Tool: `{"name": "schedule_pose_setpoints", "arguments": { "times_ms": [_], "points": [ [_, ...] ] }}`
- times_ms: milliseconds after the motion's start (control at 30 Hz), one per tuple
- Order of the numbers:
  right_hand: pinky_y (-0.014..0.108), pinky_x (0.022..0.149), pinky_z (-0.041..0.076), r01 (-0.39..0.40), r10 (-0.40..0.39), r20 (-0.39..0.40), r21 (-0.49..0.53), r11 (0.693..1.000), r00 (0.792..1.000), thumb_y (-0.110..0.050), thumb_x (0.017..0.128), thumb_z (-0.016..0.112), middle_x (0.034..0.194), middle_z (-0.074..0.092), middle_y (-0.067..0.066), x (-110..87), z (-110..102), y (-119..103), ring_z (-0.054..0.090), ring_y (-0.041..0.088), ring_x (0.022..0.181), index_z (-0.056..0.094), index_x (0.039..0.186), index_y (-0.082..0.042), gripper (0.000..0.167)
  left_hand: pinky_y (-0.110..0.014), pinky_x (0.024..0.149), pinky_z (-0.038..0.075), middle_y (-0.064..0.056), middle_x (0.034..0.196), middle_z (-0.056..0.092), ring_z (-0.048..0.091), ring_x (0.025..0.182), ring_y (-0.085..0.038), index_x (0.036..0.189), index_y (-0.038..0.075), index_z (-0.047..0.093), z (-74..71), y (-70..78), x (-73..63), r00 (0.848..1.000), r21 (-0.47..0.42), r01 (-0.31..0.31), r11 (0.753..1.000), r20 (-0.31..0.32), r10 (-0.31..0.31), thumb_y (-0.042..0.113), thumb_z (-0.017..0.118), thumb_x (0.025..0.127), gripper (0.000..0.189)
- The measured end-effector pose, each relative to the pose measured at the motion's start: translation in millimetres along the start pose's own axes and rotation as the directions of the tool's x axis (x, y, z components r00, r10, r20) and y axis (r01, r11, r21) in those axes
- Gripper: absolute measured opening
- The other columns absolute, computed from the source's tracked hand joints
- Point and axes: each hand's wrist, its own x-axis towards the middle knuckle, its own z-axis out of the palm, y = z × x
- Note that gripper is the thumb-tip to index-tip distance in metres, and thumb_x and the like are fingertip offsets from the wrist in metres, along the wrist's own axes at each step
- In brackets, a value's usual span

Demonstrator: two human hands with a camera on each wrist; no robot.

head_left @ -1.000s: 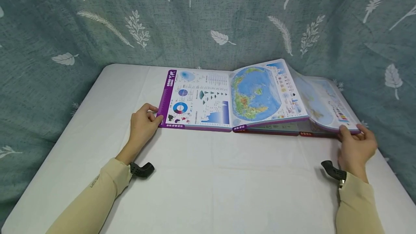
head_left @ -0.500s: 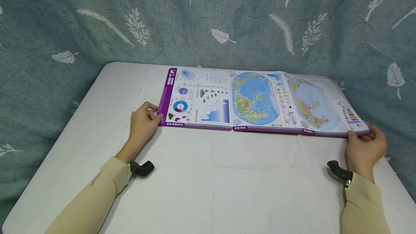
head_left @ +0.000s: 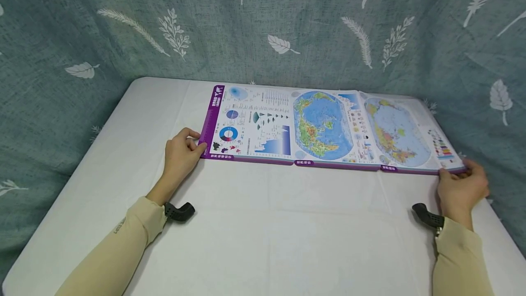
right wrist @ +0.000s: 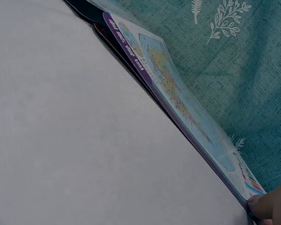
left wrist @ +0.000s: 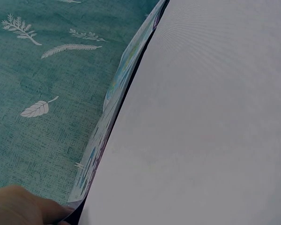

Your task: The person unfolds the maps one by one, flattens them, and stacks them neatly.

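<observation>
A folding world map (head_left: 324,124) with three panels in a row lies spread along the far part of the table in the head view. Its left panel carries charts and a purple border; oval world maps fill the middle and right panels. My left hand (head_left: 181,154) pinches the near left corner between thumb and fingers. At the opposite end, my right hand (head_left: 462,191) grips the near right corner, thumb on top. In the right wrist view, the right panel (right wrist: 182,103) slants up toward the thumb, and dark layers show beneath its near edge.
A white cloth covers the table (head_left: 287,232), its rounded far left corner in sight. Behind it hangs a blue-green curtain (head_left: 230,35) with white leaf prints, close to the map's far edge. Black camera mounts (head_left: 180,212) sit at both wrists.
My right hand has moved outward to the right with the map's corner. The middle and right panels, raised and overlapping a second ago, now lie much flatter. My left hand stays put.
</observation>
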Motion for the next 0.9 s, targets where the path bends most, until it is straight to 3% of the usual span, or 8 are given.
{"name": "schedule_pose_setpoints", "arguments": {
  "times_ms": [133, 233, 300, 367, 467, 633, 767, 900],
  "points": [
    [0.011, 0.084, 0.034, 0.035, -0.036, -0.009, -0.065, 0.997, 0.999, -0.015, 0.095, 0.069, 0.093, 0.044, -0.024, -0.4, 2.3, 0.8, 0.039, -0.018, 0.073, 0.056, 0.151, -0.011, 0.058, -0.036, 0.075, 0.036, -0.007, 0.059, 0.060, 0.048, 0.058, -0.020, 0.111, -0.003, 0.068, -0.7, -1.0, -0.7, 1.000, 0.009, 0.001, 1.000, -0.003, -0.001, 0.011, 0.077, 0.094, 0.024],
    [0.027, 0.105, 0.039, 0.059, -0.059, 0.000, -0.093, 0.994, 0.998, -0.014, 0.096, 0.067, 0.110, 0.067, 0.003, -1.4, 3.7, 0.3, 0.062, 0.009, 0.102, 0.057, 0.150, -0.007, 0.056, -0.038, 0.079, 0.037, -0.006, 0.058, 0.060, 0.048, 0.056, -0.020, 0.110, -0.003, 0.068, -1.2, -1.5, -1.8, 1.000, 0.013, 0.006, 1.000, -0.009, -0.006, 0.012, 0.078, 0.094, 0.024],
    [0.042, 0.116, 0.033, 0.065, -0.063, 0.020, -0.110, 0.992, 0.998, -0.014, 0.097, 0.064, 0.133, 0.064, 0.022, -2.6, 4.3, 0.1, 0.055, 0.031, 0.129, 0.056, 0.151, -0.006, 0.055, -0.043, 0.086, 0.039, -0.005, 0.058, 0.060, 0.048, 0.056, -0.021, 0.110, -0.002, 0.069, -1.4, -1.7, -2.3, 1.000, 0.019, 0.010, 1.000, -0.016, -0.009, 0.013, 0.079, 0.093, 0.025],
    [0.053, 0.121, 0.025, 0.075, -0.070, 0.043, -0.120, 0.990, 0.997, -0.013, 0.098, 0.061, 0.151, 0.053, 0.028, -4.0, 4.4, 0.2, 0.036, 0.045, 0.146, 0.054, 0.151, -0.003, 0.054, -0.047, 0.095, 0.039, -0.005, 0.057, 0.060, 0.049, 0.056, -0.021, 0.109, -0.001, 0.069, -1.3, -1.9, -2.7, 1.000, 0.025, 0.012, 1.000, -0.023, -0.012, 0.014, 0.080, 0.092, 0.025],
    [0.056, 0.120, 0.023, 0.076, -0.068, 0.064, -0.140, 0.987, 0.996, -0.013, 0.100, 0.059, 0.151, 0.050, 0.031, -5.1, 4.9, 0.5, 0.032, 0.046, 0.146, 0.054, 0.151, -0.002, 0.053, -0.052, 0.102, 0.037, -0.004, 0.057, 0.059, 0.051, 0.061, -0.023, 0.107, 0.000, 0.069, -1.0, -2.5, -2.7, 0.999, 0.039, 0.016, 0.999, -0.036, -0.014, 0.015, 0.081, 0.091, 0.025],
    [0.057, 0.121, 0.022, 0.106, -0.099, 0.058, -0.129, 0.986, 0.993, -0.019, 0.100, 0.058, 0.150, 0.050, 0.032, -6.2, 4.6, 2.1, 0.033, 0.047, 0.146, 0.054, 0.151, 0.000, 0.054, -0.051, 0.098, 0.032, -0.002, 0.058, 0.055, 0.053, 0.074, -0.028, 0.102, 0.001, 0.069, 1.2, -4.0, -2.8, 0.998, 0.061, 0.020, 0.998, -0.065, -0.016, 0.017, 0.083, 0.089, 0.024],
    [0.055, 0.122, 0.022, 0.178, -0.177, 0.019, -0.092, 0.980, 0.984, -0.030, 0.098, 0.063, 0.149, 0.052, 0.032, -7.6, 5.1, 3.3, 0.037, 0.048, 0.145, 0.055, 0.150, -0.002, 0.060, -0.048, 0.094, 0.031, -0.002, 0.061, 0.055, 0.050, 0.076, -0.028, 0.099, 0.002, 0.071, 3.9, -5.4, -4.4, 0.997, 0.059, 0.021, 0.998, -0.081, -0.016, 0.018, 0.082, 0.091, 0.021],
    [0.054, 0.122, 0.022, 0.278, -0.277, 0.022, -0.069, 0.958, 0.961, -0.033, 0.097, 0.067, 0.149, 0.051, 0.032, -12.1, 8.5, 0.0, 0.038, 0.046, 0.144, 0.055, 0.148, 0.000, 0.062, -0.043, 0.088, 0.029, -0.005, 0.063, 0.055, 0.046, 0.076, -0.027, 0.097, 0.003, 0.071, 6.4, -5.4, -6.4, 0.996, 0.057, 0.020, 0.998, -0.092, -0.014, 0.020, 0.080, 0.092, 0.020]
  ]
}}
